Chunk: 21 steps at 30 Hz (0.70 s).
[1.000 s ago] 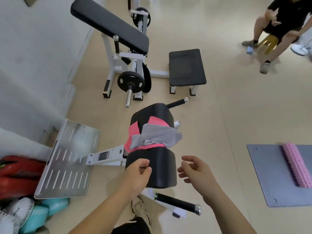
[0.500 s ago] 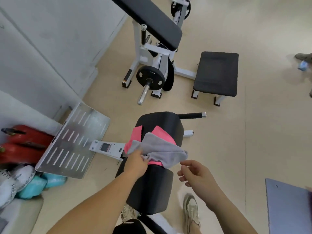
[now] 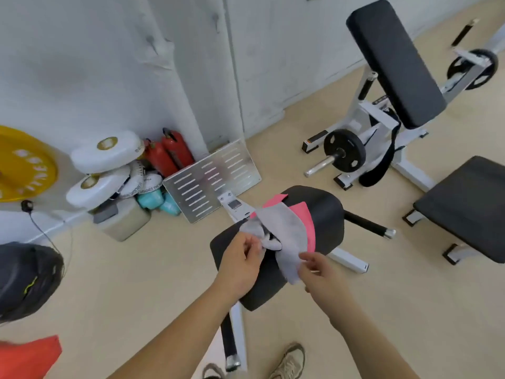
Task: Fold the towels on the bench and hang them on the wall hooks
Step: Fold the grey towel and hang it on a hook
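A grey towel [image 3: 284, 231] lies crumpled on top of a pink towel [image 3: 307, 218] across the black padded bench [image 3: 328, 214]. My left hand [image 3: 240, 258] pinches the grey towel's left end. My right hand [image 3: 319, 272] grips its lower right corner near the bench's front edge. Two small hooks [image 3: 151, 45] stick out of the white wall at the upper left, with nothing on them.
A metal footplate [image 3: 213, 179] joins the bench at the left. White discs, red extinguishers [image 3: 169, 154] and teal dumbbells sit by the wall. A weight bench with a black plate [image 3: 344, 150] stands at the right, with a flat black seat [image 3: 464, 209] beside it. My shoe [image 3: 289, 361] is below.
The view has swung left towards the wall. My right hand has closed on the grey towel's lower corner; the left hand keeps hold of its other end.
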Each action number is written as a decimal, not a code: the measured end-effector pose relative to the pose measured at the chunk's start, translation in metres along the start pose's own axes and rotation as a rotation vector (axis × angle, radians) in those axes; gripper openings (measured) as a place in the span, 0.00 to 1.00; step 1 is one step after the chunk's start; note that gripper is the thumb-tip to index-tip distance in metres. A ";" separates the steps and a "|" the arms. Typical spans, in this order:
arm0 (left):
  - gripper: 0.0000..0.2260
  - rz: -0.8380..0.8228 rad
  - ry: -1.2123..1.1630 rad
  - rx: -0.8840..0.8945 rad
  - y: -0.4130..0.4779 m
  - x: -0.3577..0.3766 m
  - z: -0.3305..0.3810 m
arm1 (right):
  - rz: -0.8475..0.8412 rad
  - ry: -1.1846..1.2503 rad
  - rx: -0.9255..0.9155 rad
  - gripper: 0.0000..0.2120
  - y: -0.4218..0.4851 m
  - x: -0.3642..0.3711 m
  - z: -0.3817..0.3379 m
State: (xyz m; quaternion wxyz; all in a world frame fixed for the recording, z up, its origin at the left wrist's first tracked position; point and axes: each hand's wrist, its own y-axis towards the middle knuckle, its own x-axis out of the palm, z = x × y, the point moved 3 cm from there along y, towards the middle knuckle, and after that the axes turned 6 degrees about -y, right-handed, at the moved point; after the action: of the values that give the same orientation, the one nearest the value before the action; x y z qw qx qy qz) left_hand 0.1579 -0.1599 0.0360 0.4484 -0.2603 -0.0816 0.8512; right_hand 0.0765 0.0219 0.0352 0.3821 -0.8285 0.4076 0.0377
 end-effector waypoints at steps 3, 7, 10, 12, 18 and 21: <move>0.03 0.054 -0.102 0.083 -0.044 -0.010 0.014 | -0.039 0.028 -0.108 0.16 -0.016 0.012 -0.016; 0.05 0.133 -0.257 0.149 -0.091 -0.034 0.032 | -0.081 -0.016 -0.319 0.20 -0.047 0.024 -0.039; 0.04 0.250 -0.385 0.156 -0.124 -0.062 0.040 | -0.117 -0.113 -0.434 0.18 -0.079 0.040 -0.054; 0.03 0.338 -0.449 0.141 -0.143 -0.080 0.042 | -0.126 -0.138 -0.495 0.17 -0.108 0.052 -0.061; 0.03 0.433 -0.667 0.054 -0.195 -0.107 0.038 | -0.143 -0.282 -0.590 0.27 -0.179 0.081 -0.051; 0.04 0.370 -0.775 0.047 -0.212 -0.108 0.034 | -0.067 -0.241 -0.684 0.09 -0.197 0.083 -0.037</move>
State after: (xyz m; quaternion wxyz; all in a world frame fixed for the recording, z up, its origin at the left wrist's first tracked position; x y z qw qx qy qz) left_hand 0.3432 -0.1194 0.1835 0.2300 0.0785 -0.1766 0.9538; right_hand 0.2609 0.0178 0.1485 0.1291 -0.9110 0.2959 0.2565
